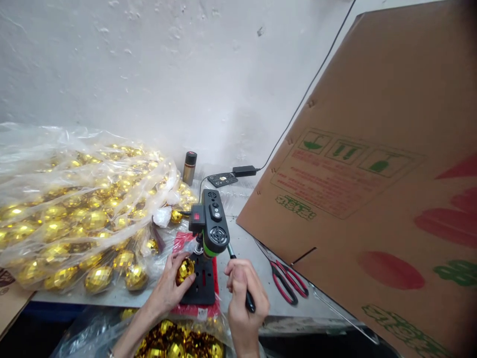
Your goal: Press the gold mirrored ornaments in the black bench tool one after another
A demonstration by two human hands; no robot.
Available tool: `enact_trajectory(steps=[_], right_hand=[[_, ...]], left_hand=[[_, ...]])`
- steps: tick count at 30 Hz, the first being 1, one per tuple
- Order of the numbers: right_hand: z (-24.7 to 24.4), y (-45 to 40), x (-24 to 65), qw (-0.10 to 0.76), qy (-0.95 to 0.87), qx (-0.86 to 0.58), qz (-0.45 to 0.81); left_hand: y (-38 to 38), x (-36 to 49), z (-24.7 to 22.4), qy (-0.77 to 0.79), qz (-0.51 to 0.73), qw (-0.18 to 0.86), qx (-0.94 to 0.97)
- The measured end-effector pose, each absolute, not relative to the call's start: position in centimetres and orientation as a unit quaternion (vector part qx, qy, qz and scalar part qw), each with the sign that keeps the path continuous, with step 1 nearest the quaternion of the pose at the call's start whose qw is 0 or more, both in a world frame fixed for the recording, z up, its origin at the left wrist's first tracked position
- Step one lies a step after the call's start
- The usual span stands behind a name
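A small black bench drill press with a green band stands on its slotted base, at the middle of the worktable. My left hand is closed around a gold mirrored ball beside the drill's column, under the head. In my right hand, the fingers wrap round the black-gripped lever on the press's right side. The drill's tip and its contact with the ball are hidden behind the head and my left fingers.
A clear plastic bag of gold balls covers the left side. Red-handled pliers lie near a large cardboard box at right. Behind stand a dark-capped bottle and a power adapter. More gold balls fill a bag below the edge.
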State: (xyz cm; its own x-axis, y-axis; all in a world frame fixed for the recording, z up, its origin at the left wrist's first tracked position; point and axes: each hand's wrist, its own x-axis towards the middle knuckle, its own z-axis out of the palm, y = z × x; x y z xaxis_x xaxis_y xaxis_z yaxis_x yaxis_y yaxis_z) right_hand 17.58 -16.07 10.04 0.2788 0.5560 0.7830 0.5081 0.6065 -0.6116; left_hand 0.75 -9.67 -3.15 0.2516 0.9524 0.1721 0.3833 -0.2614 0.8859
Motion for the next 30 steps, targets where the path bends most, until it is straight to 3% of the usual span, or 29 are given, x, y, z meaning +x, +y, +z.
enact_trajectory(steps=[7, 23, 30], right_hand=[[10.1, -16.2, 17.7, 0.657, -0.612, -0.440, 0.019], [10.6, -16.7, 17.7, 0.644, -0.621, -0.447, 0.006], [10.4, -16.8, 17.6, 0.645, -0.616, -0.452, 0.014]], left_hand=[[-9.2, 1.3, -4.4, 0.459, 0.358, 0.336, 0.741], [-8.4, 3.3, -1.4, 0.467, 0.240, 0.301, 0.796], [-8.3, 4.2, -2.4, 0.507, 0.284, 0.292, 0.760]])
